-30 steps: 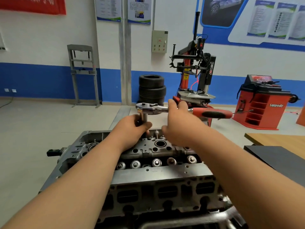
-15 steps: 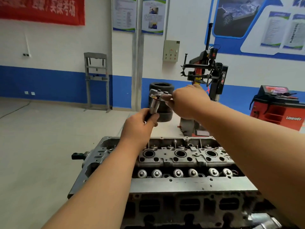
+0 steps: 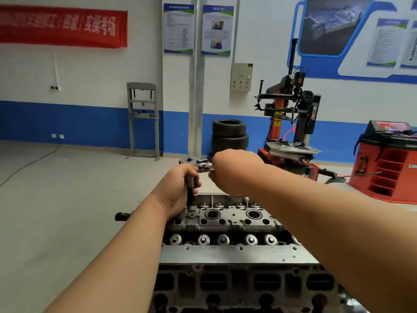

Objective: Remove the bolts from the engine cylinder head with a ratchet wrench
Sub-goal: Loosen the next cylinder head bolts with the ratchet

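Chrome ratchet wrench clasped by right grip; left grip grasps extension (apparently seated).

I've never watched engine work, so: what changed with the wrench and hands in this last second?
The ratchet wrench, tilted and held clear above the cylinder head half a second ago, has come down upright; the tip of its extension now sits on the head's left part. Its red handle, seen pointing right earlier, is now hidden. Unchanged: left hand grips the extension, right hand the wrench near its head.
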